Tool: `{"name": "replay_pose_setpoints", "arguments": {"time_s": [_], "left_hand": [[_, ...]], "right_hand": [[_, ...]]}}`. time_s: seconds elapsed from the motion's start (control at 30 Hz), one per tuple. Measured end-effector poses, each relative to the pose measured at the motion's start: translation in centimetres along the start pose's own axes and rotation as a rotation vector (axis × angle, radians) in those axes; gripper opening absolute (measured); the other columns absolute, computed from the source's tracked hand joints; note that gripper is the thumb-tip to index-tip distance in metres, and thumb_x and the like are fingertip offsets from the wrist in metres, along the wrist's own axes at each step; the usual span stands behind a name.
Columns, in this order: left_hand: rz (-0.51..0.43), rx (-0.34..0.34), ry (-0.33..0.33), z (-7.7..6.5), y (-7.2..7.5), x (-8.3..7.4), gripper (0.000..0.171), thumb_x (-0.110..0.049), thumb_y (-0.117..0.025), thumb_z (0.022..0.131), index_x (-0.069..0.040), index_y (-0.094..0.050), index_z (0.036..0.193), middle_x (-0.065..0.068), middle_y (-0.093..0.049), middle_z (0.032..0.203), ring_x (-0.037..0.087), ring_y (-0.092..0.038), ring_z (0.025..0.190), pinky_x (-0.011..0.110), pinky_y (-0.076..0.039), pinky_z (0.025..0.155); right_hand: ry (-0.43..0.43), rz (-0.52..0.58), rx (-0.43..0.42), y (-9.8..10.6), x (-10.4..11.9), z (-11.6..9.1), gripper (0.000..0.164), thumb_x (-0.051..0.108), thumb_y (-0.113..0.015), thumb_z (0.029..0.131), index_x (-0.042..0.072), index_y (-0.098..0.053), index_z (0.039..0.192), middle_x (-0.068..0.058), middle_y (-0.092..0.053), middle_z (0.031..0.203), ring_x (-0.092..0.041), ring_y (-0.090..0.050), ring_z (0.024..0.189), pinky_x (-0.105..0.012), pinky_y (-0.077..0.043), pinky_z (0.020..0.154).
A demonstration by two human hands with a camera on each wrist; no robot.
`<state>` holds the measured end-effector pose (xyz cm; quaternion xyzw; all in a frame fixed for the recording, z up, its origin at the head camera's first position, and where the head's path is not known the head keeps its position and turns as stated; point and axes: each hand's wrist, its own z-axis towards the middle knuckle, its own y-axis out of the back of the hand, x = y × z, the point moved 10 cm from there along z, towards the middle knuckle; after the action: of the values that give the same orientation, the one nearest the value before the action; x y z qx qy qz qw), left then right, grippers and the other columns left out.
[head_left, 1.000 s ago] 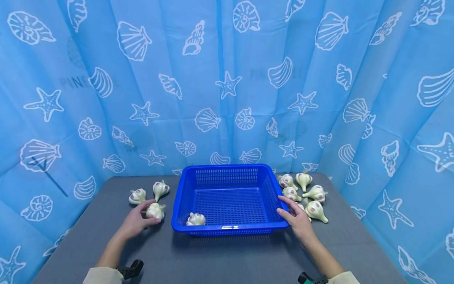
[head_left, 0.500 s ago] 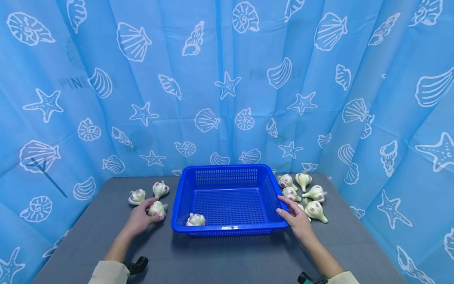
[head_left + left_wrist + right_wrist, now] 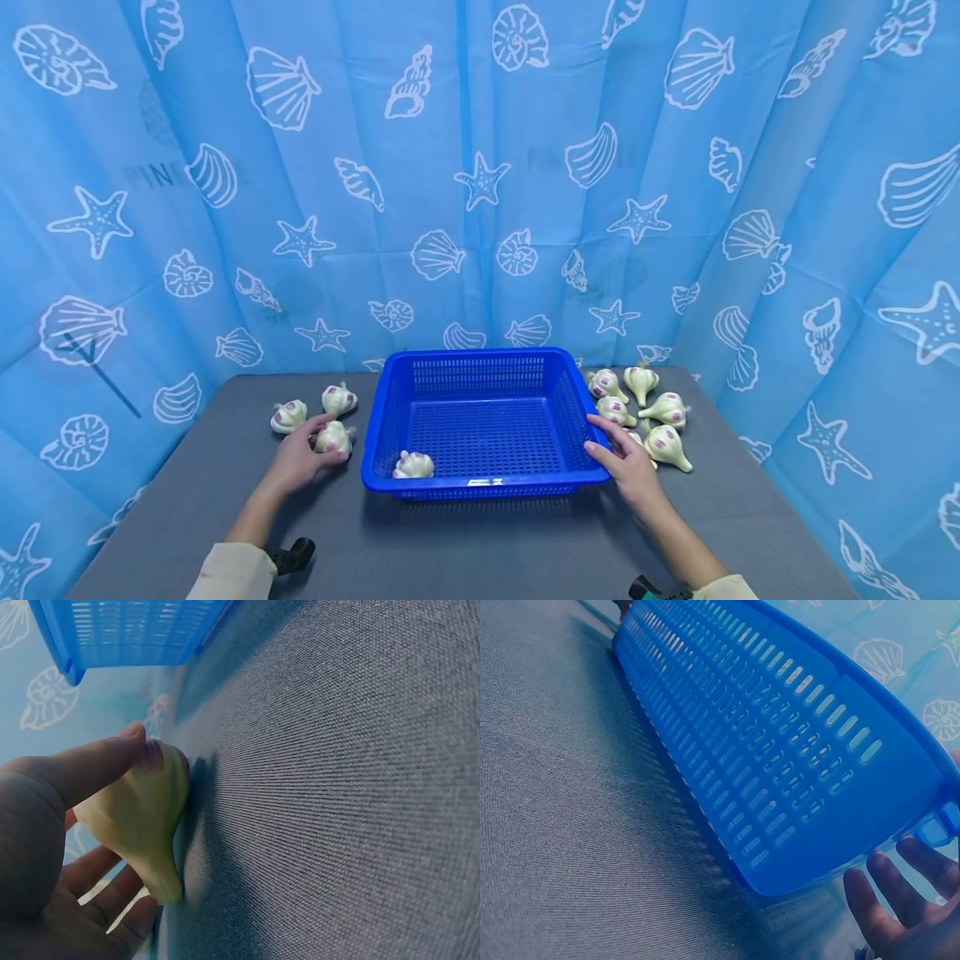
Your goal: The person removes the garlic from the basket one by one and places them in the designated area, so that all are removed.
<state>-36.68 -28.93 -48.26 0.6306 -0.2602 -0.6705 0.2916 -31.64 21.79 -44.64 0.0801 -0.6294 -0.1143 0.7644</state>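
Note:
My left hand (image 3: 300, 457) holds a garlic bulb (image 3: 333, 439) low over the table on the left, its thumb on the near side. In the left wrist view that garlic bulb (image 3: 142, 806) has its stem pointing down and a purple patch beside the thumb. A blue plastic basket (image 3: 491, 479) with slotted walls stands mid-table, and one garlic bulb (image 3: 413, 465) lies in its front left corner. At the basket's right side, my right hand (image 3: 632, 467) grips the rim; in the right wrist view, fingers (image 3: 889, 889) reach below it at the corner.
Two more garlic bulbs, one at the left (image 3: 289, 416) and one behind the held bulb (image 3: 340, 399), lie on the grey table (image 3: 465, 550). Several garlic bulbs (image 3: 666, 410) cluster right of the basket. A blue shell-patterned curtain (image 3: 480, 208) rises behind the table.
My left hand has moved slightly right and away from me, and the garlic bulb in its fingers has shifted with it. The right hand and the basket have stayed in place.

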Motion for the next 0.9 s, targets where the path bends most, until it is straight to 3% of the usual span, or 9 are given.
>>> {"name": "replay_pose_setpoints", "arguments": {"time_s": [0.37, 0.53, 0.73, 0.9], "left_hand": [[0.028, 0.014, -0.033, -0.3, 0.3, -0.5, 0.074, -0.017, -0.081, 0.079, -0.004, -0.045, 0.142, 0.029, -0.049, 0.134, 0.049, -0.05, 0.118, 0.063, -0.041, 0.093], [0.042, 0.026, -0.058, -0.6, 0.7, -1.4, 0.073, -0.018, -0.081, 0.079, -0.003, -0.045, 0.141, 0.029, -0.048, 0.135, 0.049, -0.052, 0.115, 0.062, -0.043, 0.09], [0.046, 0.029, -0.036, -0.7, 1.2, -2.5, 0.071, -0.016, -0.078, 0.082, -0.008, -0.043, 0.144, 0.027, -0.045, 0.14, 0.05, -0.048, 0.118, 0.063, -0.043, 0.089], [0.038, 0.013, -0.058, -0.9, 1.9, -3.7, 0.069, -0.016, -0.077, 0.083, -0.008, -0.044, 0.143, 0.026, -0.045, 0.139, 0.048, -0.049, 0.116, 0.062, -0.044, 0.087]], "right_hand": [[0.001, 0.02, 0.0, 0.0, -0.1, 0.0, 0.047, 0.014, -0.064, 0.095, 0.002, -0.051, 0.139, -0.021, -0.043, 0.145, -0.032, -0.042, 0.13, -0.009, -0.038, 0.088], [-0.004, 0.02, 0.001, 0.0, -0.2, 0.0, 0.047, 0.014, -0.063, 0.095, 0.003, -0.051, 0.139, -0.021, -0.042, 0.145, -0.033, -0.043, 0.129, -0.01, -0.039, 0.088], [-0.003, 0.016, 0.002, 0.0, -0.3, 0.0, 0.047, 0.014, -0.063, 0.095, 0.003, -0.05, 0.139, -0.021, -0.042, 0.145, -0.034, -0.042, 0.13, -0.01, -0.039, 0.088], [-0.012, 0.0, 0.005, 0.0, -0.3, 0.0, 0.048, 0.016, -0.063, 0.095, 0.004, -0.05, 0.14, -0.021, -0.042, 0.146, -0.035, -0.043, 0.13, -0.018, -0.042, 0.092]]}}
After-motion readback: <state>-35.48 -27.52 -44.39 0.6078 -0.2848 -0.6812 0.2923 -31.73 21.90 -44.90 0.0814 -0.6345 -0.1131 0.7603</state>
